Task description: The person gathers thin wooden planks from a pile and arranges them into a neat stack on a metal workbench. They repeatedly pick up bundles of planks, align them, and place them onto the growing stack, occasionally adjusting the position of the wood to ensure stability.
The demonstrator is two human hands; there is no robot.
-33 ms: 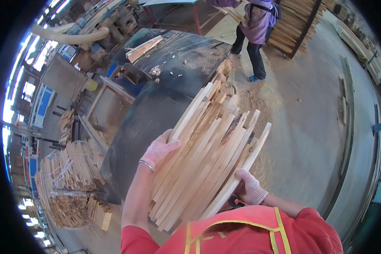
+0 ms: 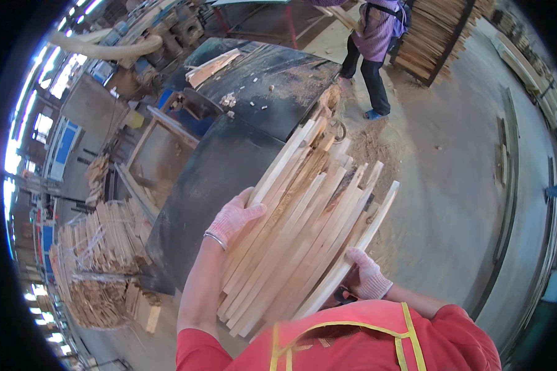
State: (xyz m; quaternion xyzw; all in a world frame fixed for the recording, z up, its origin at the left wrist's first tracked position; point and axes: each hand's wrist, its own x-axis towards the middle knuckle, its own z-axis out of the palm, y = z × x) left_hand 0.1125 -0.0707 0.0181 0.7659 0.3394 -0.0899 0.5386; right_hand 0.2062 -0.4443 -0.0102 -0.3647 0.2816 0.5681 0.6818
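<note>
A wide bundle of pale wooden strips point(image 2: 300, 232) lies side by side between my hands, with uneven far ends and a few dark, rough patches. My left hand point(image 2: 234, 217), in a pinkish knit glove, is closed on the bundle's left edge, thumb over the top. At the right edge, my gloved right hand point(image 2: 366, 275) grips the outermost strip from the side; its fingers are partly hidden beneath. The bundle's far left end overlaps the edge of a dark machine table point(image 2: 229, 157) in the view.
Wood scraps point(image 2: 213, 67) and sawdust lie on the dark table. Tied stacks of strips point(image 2: 99, 247) stand at the left, near a wooden frame point(image 2: 161, 139). Beyond the table, another person point(image 2: 374, 55) holds wood beside a tall rack of strips point(image 2: 430, 37). Sawdust point(image 2: 377, 145) covers the floor nearby.
The surroundings have shifted very slightly in the view. Both hands keep the same hold on the wooden strips.
</note>
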